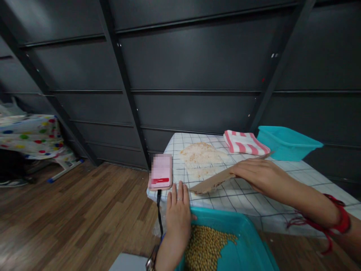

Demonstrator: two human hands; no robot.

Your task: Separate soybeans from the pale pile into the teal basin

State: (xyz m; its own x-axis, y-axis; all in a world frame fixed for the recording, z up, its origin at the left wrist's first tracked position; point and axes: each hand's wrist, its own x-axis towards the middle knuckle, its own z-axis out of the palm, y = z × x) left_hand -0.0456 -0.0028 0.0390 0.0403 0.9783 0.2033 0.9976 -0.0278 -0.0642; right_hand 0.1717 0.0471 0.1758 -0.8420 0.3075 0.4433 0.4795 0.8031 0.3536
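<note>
Head view, and both hands are at the near corner of the worktop [282,203], a table under a white cloth ruled in dark squares. The left hand [177,214] lies palm down across the rim of a shallow teal plastic tray [225,215]. Its fingers [180,192] are straight and close together and grip nothing, with a thin ring on one of them. That flat press looks meant to steady the tray, which juts off the worktop's near edge with a heap of tan beans [205,246] inside.

Over to the right hand [261,175]: it covers the far end of a long brown cardboard strip [211,183], fingers laid along it and closed on it. How the thumb sits underneath I cannot tell. The strip runs slantwise across the cloth, its free end pointing at the left fingers and stopping just beside them, apart. Held low like this it reads as a blade or barrier, since a spread of pale flaky crumbs [200,154] lies just behind it.

A red cord bracelet [340,222] hangs at the right wrist. A pink phone [161,172] sits on the left corner, near the left fingertips, its black cable [159,214] dropping off the edge. At the back, well apart from both hands, a red-and-white striped folded cloth [244,143] rests beside a teal plastic tub [284,145].
</note>
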